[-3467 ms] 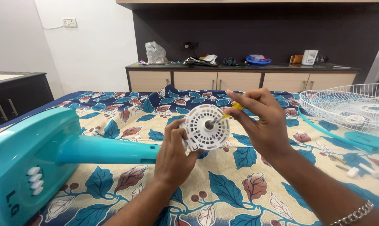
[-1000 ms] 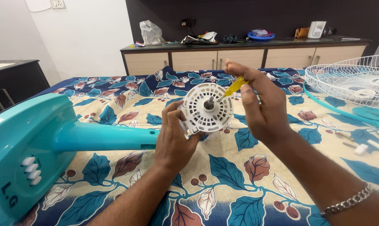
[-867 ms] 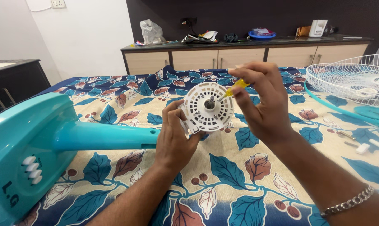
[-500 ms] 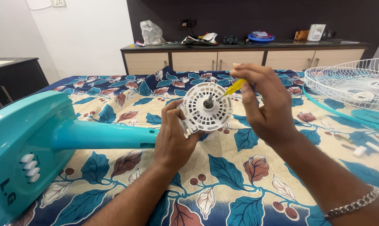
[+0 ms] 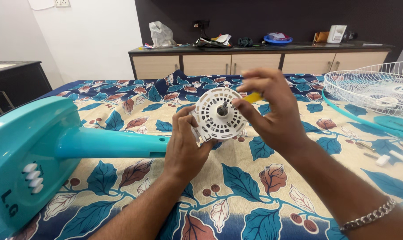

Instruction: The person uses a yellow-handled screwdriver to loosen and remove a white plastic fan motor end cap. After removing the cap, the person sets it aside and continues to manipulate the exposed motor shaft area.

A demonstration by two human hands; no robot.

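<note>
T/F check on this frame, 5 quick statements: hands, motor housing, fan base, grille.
1. The left hand grips the white round motor housing from the side. True.
2. The right hand is empty. False: it pinches a yellow-handled tool beside the housing.
3. The teal fan base lies on its side to the left on the floral cloth. True.
4. The white wire grille rests on top of the teal fan base. False: it lies apart, at the far right of the cloth.
5. A chain bracelet sits on the left wrist. False: it is on the right wrist.
</note>
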